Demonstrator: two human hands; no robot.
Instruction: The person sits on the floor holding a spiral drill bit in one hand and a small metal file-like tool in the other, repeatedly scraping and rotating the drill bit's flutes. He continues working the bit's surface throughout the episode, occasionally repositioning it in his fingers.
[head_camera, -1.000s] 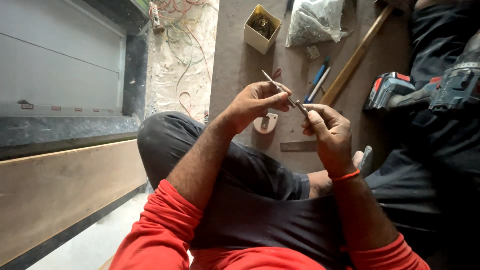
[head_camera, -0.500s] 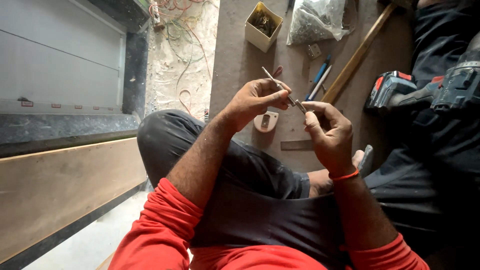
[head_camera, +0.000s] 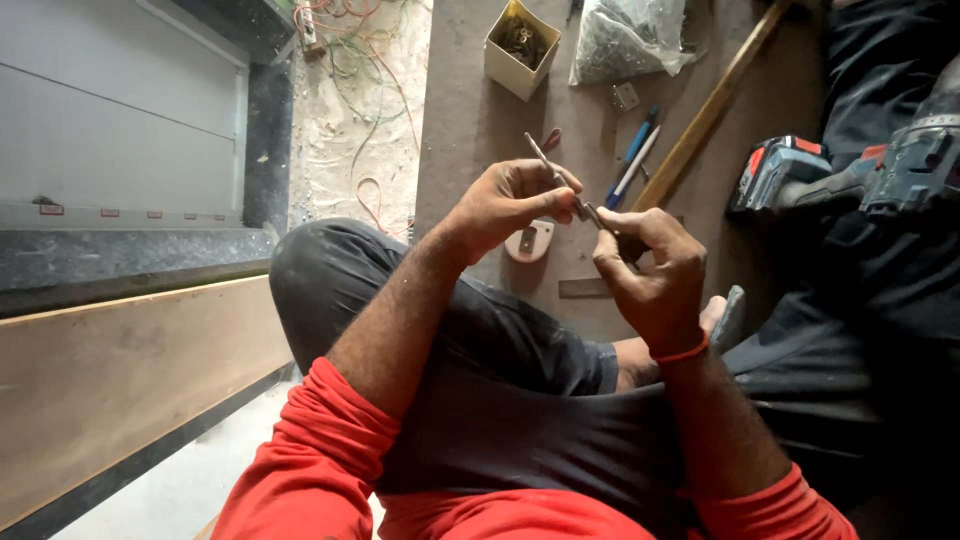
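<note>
1. Brown board floor (head_camera: 480, 130), person sat cross-legged.
2. L hand (head_camera: 505, 205) grip pinches thin grey metal rod (head_camera: 545, 160); R hand (head_camera: 650, 270) grip clenched on rod's lower tip, above knees.
3. Step looks like fitting/twisting w/ fingertips; next calls for steady alignment.

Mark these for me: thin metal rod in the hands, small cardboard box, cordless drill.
thin metal rod (head_camera: 543, 160), head view, bare upper shaft.
small cardboard box (head_camera: 505, 68), head view, front outer wall.
cordless drill (head_camera: 915, 165), head view, motor body.

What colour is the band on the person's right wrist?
Orange-red; the band shows best in the head view.
</note>
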